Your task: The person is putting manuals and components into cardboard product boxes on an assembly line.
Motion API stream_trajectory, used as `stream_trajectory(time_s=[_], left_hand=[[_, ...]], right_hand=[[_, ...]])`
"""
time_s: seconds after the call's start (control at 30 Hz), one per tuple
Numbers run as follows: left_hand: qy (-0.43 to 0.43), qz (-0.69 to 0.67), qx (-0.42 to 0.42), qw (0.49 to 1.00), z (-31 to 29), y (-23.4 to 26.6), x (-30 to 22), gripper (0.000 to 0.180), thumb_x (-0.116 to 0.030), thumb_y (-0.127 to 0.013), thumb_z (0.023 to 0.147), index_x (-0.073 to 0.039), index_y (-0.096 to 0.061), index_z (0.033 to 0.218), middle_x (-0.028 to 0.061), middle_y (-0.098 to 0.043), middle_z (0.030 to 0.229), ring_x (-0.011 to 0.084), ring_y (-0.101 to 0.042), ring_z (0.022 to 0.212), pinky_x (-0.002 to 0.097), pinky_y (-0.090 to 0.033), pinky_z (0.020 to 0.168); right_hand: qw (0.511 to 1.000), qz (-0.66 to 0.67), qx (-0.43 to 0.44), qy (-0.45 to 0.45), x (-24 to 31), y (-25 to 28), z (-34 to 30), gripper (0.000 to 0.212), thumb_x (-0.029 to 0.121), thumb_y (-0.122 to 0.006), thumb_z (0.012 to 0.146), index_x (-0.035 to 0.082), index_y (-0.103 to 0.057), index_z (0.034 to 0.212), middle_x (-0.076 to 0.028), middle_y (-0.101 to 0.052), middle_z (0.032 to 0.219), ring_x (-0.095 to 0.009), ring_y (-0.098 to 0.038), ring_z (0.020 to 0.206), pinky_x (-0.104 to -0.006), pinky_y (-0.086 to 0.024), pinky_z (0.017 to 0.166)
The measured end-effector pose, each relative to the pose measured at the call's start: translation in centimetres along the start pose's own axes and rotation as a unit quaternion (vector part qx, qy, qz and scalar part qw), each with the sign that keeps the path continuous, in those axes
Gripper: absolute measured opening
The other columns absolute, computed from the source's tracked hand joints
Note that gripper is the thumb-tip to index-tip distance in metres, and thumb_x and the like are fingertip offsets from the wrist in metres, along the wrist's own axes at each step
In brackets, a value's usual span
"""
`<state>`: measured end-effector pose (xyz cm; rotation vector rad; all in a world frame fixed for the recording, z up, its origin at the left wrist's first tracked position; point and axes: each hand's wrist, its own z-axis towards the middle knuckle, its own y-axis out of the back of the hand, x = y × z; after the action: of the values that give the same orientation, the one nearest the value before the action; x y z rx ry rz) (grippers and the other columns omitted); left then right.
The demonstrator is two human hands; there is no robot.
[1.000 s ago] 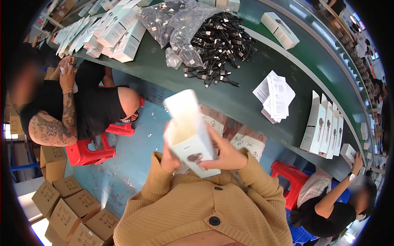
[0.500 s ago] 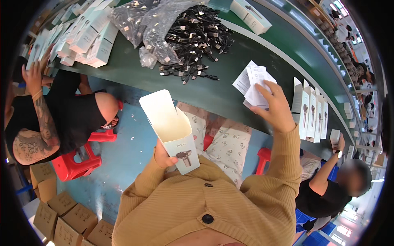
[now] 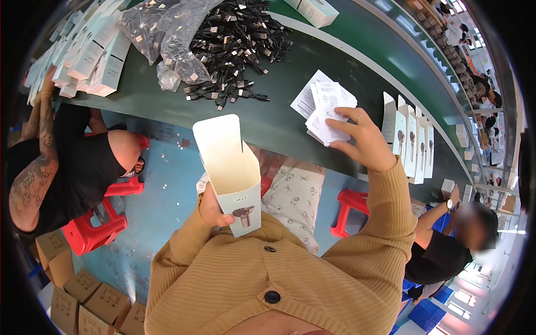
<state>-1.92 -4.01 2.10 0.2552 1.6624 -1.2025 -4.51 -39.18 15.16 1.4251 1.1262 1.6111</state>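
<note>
An open-topped pale box [image 3: 237,184], its tall flap raised and a picture of a small device on its front, is tilted in front of my body. My left hand [image 3: 212,205] is wrapped around its lower left side, thumb on the front. Inside, the part of the box that I can see shows only bare cream walls. At the bench, my right hand [image 3: 363,137] has its fingers apart, with the tips touching a loose stack of printed white leaflets [image 3: 325,109]. None of the leaflets is lifted off the stack.
Black USB cables [image 3: 240,44] lie heaped beside plastic bags [image 3: 167,39] on the green bench [image 3: 279,120]. Upright boxes [image 3: 410,139] stand to the right, more boxes [image 3: 106,64] at far left. Co-workers sit on both sides; red stools [image 3: 95,229] and cartons [image 3: 103,301] are below.
The view has shifted, so the bench things appear farther left. My right fingertips have come down onto the leaflets. The box stays in my left hand, turned slightly more upright.
</note>
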Motion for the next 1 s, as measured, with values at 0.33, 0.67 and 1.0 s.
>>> stream_trajectory(time_s=[0.33, 0.67, 1.0], left_hand=[[0.020, 0.004, 0.043, 0.999, 1.2, -0.9, 0.2, 0.101, -0.042, -0.085, 0.060, -0.004, -0.033, 0.139, 0.0151, -0.048, 0.127, 0.0390, -0.053, 0.114, 0.0509, -0.047, 0.091], [0.006, 0.046, 0.039, 0.998, 1.8, -1.4, 0.0, 0.097, -0.043, -0.081, 0.063, -0.002, -0.033, 0.136, 0.0145, -0.050, 0.123, 0.0290, -0.056, 0.110, 0.0455, -0.050, 0.089], [0.006, 0.044, 0.031, 0.999, 2.3, -1.9, -0.5, 0.096, -0.045, -0.080, 0.063, -0.001, -0.035, 0.135, 0.0129, -0.050, 0.121, 0.0255, -0.056, 0.107, 0.0403, -0.050, 0.086]], right_hand=[[0.984, 0.168, 0.034, -0.044, -1.6, 0.7, 0.6, 0.038, 0.008, -0.079, 0.067, 0.009, -0.069, 0.104, -0.009, -0.051, 0.117, -0.027, -0.049, 0.108, -0.0340, -0.040, 0.094], [0.994, 0.065, -0.078, -0.043, -3.4, -0.1, 3.5, 0.055, 0.015, -0.073, 0.077, 0.007, -0.054, 0.127, -0.015, -0.047, 0.124, -0.031, -0.044, 0.116, -0.0354, -0.037, 0.099], [0.993, -0.056, -0.099, -0.027, -4.2, 0.5, 5.7, 0.030, 0.016, -0.070, 0.080, 0.005, -0.066, 0.108, -0.013, -0.059, 0.116, -0.028, -0.052, 0.110, -0.0358, -0.045, 0.091]])
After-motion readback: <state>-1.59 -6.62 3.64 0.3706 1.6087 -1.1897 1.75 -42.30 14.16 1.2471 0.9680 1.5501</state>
